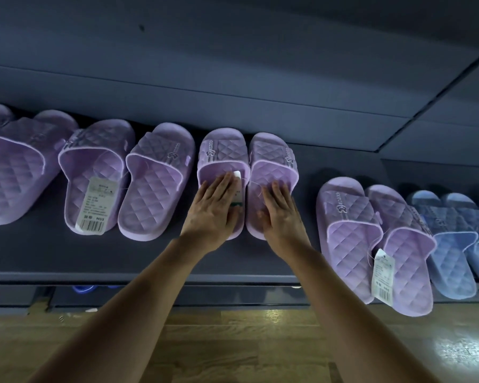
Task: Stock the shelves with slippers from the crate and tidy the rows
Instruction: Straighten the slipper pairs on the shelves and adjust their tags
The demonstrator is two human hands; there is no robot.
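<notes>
Slipper pair (223,152), under left hand (213,208), right hand (282,214)

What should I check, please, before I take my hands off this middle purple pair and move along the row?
1. The left hand lies flat on the left slipper: ok.
2. The right hand lies flat on the right slipper: ok.
3. These two slippers sit side by side, toes to the back: ok.
4. The tag lies neatly in the left slipper: cannot tell, the left hand covers most of it.
5. The neighbouring pair on the right is in line: not ok, it sits further forward and its heels overhang the front edge of the shelf.
</notes>
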